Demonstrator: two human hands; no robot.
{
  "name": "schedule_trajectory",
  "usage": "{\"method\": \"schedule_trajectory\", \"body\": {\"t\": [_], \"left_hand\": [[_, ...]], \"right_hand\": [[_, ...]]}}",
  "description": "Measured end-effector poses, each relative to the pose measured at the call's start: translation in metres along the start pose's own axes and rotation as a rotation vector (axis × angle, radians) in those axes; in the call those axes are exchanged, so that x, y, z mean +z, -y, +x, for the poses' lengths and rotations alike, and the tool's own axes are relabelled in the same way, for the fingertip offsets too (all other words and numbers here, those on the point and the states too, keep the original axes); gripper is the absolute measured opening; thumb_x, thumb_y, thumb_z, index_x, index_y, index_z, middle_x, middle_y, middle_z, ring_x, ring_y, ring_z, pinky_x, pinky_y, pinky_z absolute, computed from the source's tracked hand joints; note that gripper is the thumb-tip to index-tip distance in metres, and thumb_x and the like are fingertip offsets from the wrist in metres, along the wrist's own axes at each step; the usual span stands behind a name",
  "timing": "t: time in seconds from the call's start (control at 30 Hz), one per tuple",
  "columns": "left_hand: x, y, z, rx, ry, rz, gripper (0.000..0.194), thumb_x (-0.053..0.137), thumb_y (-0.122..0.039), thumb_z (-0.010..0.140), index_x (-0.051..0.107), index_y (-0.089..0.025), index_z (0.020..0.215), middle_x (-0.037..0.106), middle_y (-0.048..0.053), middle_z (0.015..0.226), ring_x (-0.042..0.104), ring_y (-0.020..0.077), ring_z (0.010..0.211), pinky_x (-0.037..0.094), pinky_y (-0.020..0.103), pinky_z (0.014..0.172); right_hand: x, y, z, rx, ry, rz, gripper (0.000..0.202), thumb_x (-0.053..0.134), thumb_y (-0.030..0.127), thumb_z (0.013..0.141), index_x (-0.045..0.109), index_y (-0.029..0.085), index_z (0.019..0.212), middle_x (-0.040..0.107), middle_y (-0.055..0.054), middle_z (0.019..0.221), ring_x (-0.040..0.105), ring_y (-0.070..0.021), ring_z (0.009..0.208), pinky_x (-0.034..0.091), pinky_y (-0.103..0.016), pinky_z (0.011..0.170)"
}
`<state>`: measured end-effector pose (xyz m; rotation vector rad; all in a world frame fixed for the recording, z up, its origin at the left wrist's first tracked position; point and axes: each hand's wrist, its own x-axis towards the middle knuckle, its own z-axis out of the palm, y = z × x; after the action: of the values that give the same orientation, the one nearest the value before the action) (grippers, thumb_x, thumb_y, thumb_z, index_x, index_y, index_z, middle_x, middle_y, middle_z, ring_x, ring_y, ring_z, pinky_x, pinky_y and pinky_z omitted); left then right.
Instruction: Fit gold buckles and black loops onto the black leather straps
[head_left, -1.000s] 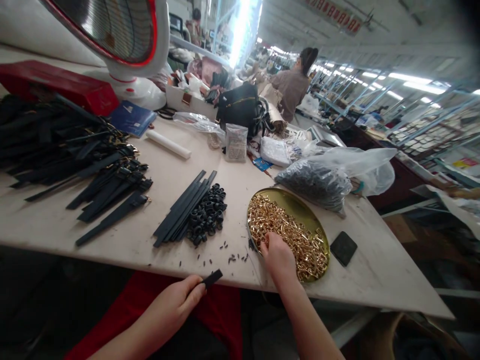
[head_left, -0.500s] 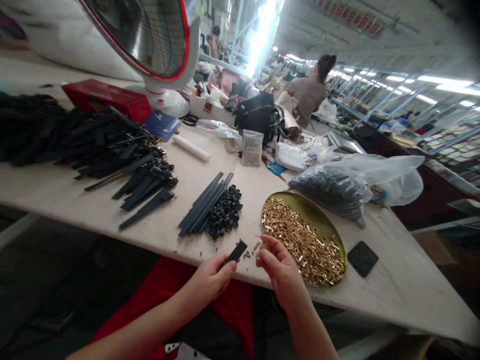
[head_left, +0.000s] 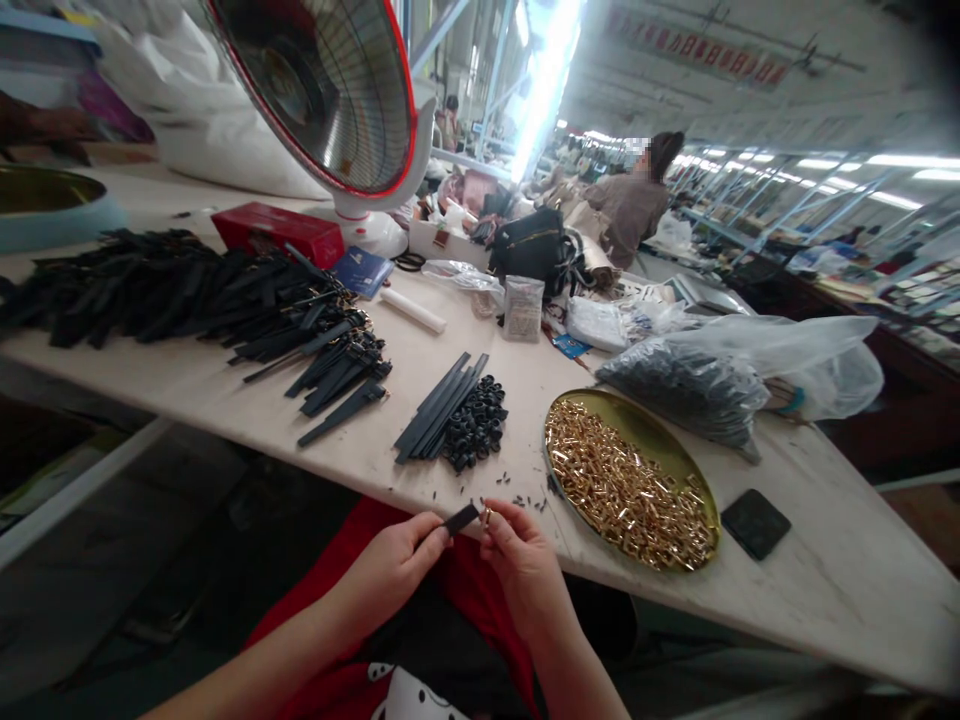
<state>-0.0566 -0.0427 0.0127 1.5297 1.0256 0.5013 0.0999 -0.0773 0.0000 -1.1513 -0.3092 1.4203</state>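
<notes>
My left hand [head_left: 409, 552] pinches a short black strap [head_left: 460, 518] between thumb and fingers, near the table's front edge. Close against the strap's free end, my right hand [head_left: 519, 553] has its fingers closed on a small gold buckle [head_left: 487, 516]. Flat black strips [head_left: 439, 408] lie side by side on the table, with a heap of small black loops [head_left: 478, 425] touching them on the right. To the right of my hands, a round tray [head_left: 646, 420] holds many gold metal pieces [head_left: 626, 490]. Small dark bits lie between the loops and the tray.
Assembled black straps [head_left: 187, 290] are piled on the left. Behind them stand a red box [head_left: 277, 233] and a round heater [head_left: 322, 90]. A filled plastic bag [head_left: 690, 380] and a dark phone-like slab [head_left: 756, 523] are on the right. A person [head_left: 634, 205] is farther back.
My hands have come together, bringing the strap's end and the gold buckle close to each other. The view has shifted, so the table items appear farther right and more shows on the left.
</notes>
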Motion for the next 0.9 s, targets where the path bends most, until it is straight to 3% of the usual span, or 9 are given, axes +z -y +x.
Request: {"method": "schedule_trajectory", "body": {"t": [0.1,0.17,0.27,0.4,0.6,0.77,0.9], "left_hand": [[-0.002,-0.002,-0.007,0.000,0.081,0.157,0.030,0.035,-0.037,0.087,0.058,-0.017,0.080,0.060,0.000,0.073,0.054,0.0152,0.067,0.037,0.021,0.061],[-0.002,-0.004,-0.008,0.014,0.110,0.215,0.030,0.035,-0.035,0.087,0.058,-0.018,0.080,0.061,0.001,0.074,0.055,0.0157,0.069,0.037,0.021,0.063],[-0.001,-0.005,-0.006,0.029,0.128,0.165,0.022,0.038,-0.031,0.085,0.057,-0.018,0.085,0.061,0.001,0.081,0.055,0.0160,0.074,0.038,0.022,0.068],[-0.001,0.000,-0.001,-0.043,0.119,0.025,0.021,0.041,-0.033,0.082,0.053,-0.016,0.083,0.058,0.000,0.078,0.050,0.0136,0.069,0.038,0.021,0.060],[0.003,0.017,0.010,-0.172,0.167,-0.150,0.027,0.039,-0.040,0.083,0.047,-0.016,0.075,0.042,-0.006,0.054,0.036,0.0088,0.048,0.028,0.020,0.045],[0.008,0.019,0.017,-0.193,0.057,-0.103,0.024,0.042,-0.038,0.082,0.047,-0.016,0.071,0.047,-0.004,0.057,0.044,0.0105,0.054,0.033,0.022,0.053],[0.009,0.015,0.022,-0.220,0.061,-0.123,0.023,0.044,-0.037,0.081,0.046,-0.017,0.068,0.049,-0.004,0.058,0.046,0.0109,0.056,0.034,0.022,0.054]], "right_hand": [[0.002,-0.012,0.000,0.156,-0.023,0.134,0.029,0.079,0.026,0.055,0.065,0.018,0.079,0.060,0.004,0.062,0.052,-0.0049,0.050,0.042,-0.014,0.045],[0.002,-0.022,-0.002,0.193,0.007,0.100,0.027,0.077,0.029,0.059,0.065,0.018,0.081,0.058,0.004,0.061,0.051,-0.0054,0.049,0.041,-0.015,0.045],[0.000,-0.033,-0.007,0.047,0.060,-0.129,0.024,0.072,0.032,0.065,0.064,0.017,0.082,0.062,0.001,0.068,0.054,-0.0102,0.058,0.045,-0.020,0.053],[-0.003,-0.036,-0.008,-0.190,0.073,-0.394,0.017,0.068,0.033,0.069,0.063,0.017,0.075,0.062,0.000,0.071,0.055,-0.0143,0.069,0.045,-0.024,0.064],[0.001,-0.035,0.002,0.087,0.107,-0.187,0.021,0.059,0.038,0.077,0.058,0.017,0.082,0.056,0.003,0.064,0.051,-0.0100,0.055,0.042,-0.022,0.055],[0.000,-0.040,0.011,-0.035,0.030,-0.331,0.023,0.057,0.040,0.078,0.056,0.017,0.082,0.058,0.002,0.066,0.052,-0.0110,0.057,0.042,-0.022,0.054],[-0.007,-0.043,0.014,-0.104,-0.038,-0.462,0.026,0.056,0.043,0.077,0.055,0.017,0.077,0.059,0.001,0.063,0.053,-0.0127,0.057,0.043,-0.023,0.054]]}}
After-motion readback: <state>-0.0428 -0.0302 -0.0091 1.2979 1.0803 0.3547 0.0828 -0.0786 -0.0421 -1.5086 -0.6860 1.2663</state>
